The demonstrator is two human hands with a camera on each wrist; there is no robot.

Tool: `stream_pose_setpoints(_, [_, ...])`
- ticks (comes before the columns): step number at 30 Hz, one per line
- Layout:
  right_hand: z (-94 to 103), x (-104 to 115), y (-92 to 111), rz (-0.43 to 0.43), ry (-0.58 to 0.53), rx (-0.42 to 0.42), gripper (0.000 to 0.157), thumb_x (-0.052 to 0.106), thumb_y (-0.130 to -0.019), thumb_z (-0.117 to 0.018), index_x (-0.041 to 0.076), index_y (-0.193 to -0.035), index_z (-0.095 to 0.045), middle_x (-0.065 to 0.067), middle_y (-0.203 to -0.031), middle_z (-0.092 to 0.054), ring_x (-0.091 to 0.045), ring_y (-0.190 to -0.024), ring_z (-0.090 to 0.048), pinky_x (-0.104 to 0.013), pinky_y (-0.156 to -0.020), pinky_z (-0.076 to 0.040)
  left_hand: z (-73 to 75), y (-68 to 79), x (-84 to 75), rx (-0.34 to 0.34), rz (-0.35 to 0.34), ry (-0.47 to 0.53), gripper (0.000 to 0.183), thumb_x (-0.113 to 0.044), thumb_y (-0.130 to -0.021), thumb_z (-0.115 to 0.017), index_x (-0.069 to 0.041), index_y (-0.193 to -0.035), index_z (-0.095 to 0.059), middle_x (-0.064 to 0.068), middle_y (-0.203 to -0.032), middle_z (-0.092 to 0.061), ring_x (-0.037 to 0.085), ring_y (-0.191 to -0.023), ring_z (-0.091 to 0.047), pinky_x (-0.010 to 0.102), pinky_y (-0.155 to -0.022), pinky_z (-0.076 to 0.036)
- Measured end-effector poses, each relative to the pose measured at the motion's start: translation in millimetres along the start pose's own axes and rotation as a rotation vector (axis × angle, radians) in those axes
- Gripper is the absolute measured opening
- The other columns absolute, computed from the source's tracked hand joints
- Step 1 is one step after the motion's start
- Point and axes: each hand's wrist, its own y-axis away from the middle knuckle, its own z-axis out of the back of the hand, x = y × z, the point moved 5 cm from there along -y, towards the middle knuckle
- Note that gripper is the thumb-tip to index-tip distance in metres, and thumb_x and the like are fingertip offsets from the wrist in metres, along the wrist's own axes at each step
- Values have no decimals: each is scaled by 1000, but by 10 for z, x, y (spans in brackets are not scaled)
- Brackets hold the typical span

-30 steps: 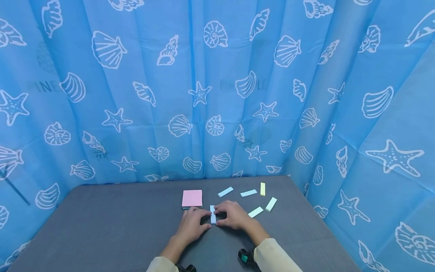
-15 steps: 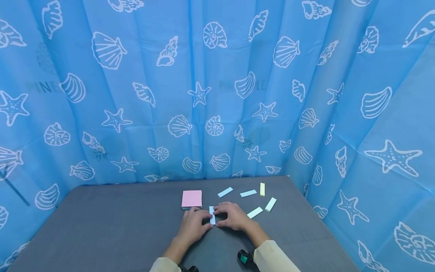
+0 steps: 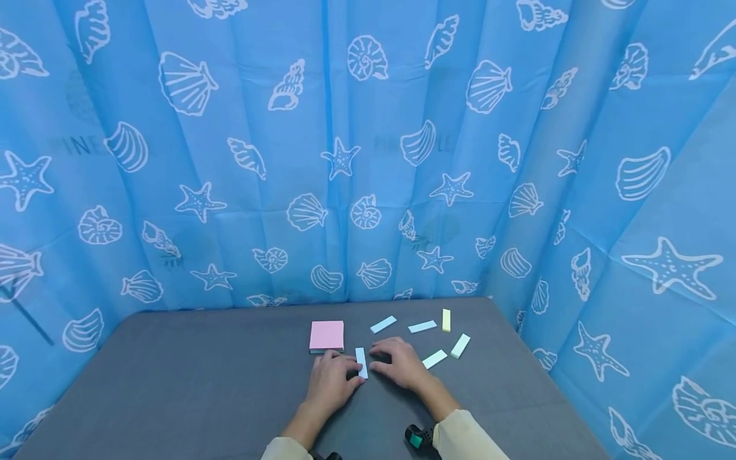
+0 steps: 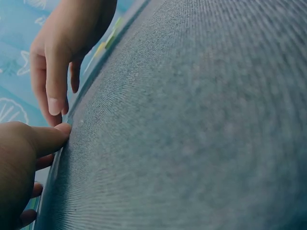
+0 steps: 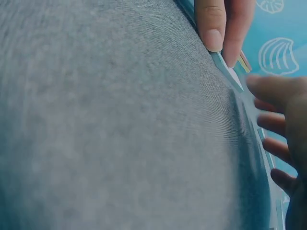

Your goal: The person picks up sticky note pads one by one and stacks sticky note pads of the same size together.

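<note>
A narrow light-blue sticky note pad (image 3: pixel 361 356) lies lengthwise in the middle of the table. My left hand (image 3: pixel 331 383) pinches its near end, thumb at the front and a finger on the side. The right wrist view shows the same blue pad (image 5: pixel 233 76) with the left thumb and finger at one end. Just right of it, my right hand (image 3: pixel 400 365) holds nothing, its fingers spread and a small gap away from the pad. A square stack of sticky notes (image 3: pixel 326 336), pink on top, sits just beyond my left fingers.
Several narrow pads lie to the back right: two blue ones, including the blue strip (image 3: pixel 422 326), a yellow strip (image 3: pixel 446 320) and pale green ones like the green strip (image 3: pixel 460 345). A blue shell-print curtain (image 3: pixel 345 243) stands behind the grey table (image 3: pixel 201 383).
My right hand has let go of the blue pad and drawn slightly to the right. The left hand stays on it, and the pad now tilts slightly.
</note>
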Motion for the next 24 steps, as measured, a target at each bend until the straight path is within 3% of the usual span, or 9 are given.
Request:
stream_pose_setpoints(7, [19,-142,-110,-143,-5,-135,25,20,-87,-73,6,-108,-71,-11,-112,-67,-31,-107,-60,-51,-91,-46,6,7,-4,3,33,13,29,-37,-79,-80,-26,-106,-77,-8,-114,-70,22,-107,-57,46,-86,-42])
stream_pose_setpoints(15, [2,-261,-263,-176,85,-203,23,18,-84,-76,5,-101,-71,-9,-100,-68,-29,-97,-61,-50,-87,-46,0,18,-13,-4,62,1,29,-37,-78,-81,-25,-105,-78,-8,-113,-70,24,-109,-58,47,-87,-42])
stream_pose_setpoints(24, [-30,-320,-398,-287,191,-239,39,28,-81,-79,7,-112,-70,-16,-125,-61,-37,-119,-53,-56,-97,-39,-5,14,-21,16,97,5,29,-38,-79,-80,-27,-106,-77,-8,-114,-70,23,-111,-57,46,-90,-42])
